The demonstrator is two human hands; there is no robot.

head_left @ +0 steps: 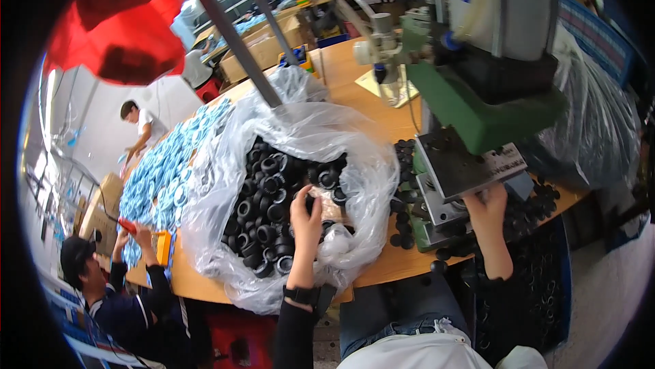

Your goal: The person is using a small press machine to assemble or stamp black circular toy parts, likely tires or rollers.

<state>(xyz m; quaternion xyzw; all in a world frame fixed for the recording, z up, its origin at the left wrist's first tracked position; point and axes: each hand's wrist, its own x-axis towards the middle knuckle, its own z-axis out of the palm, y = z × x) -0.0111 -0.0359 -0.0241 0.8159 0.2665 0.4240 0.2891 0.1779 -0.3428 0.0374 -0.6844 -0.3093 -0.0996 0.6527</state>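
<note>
Fingers [299,200] of left hand [306,219] reach among black parts [276,213].

On my remote feed I note a wood-toned table [342,63] bearing an open clear plastic bag [372,181] of black ring-shaped parts [252,215], heaped light-blue pieces [160,188] to its left, a green press [484,109] and loose black discs [403,228].
</note>
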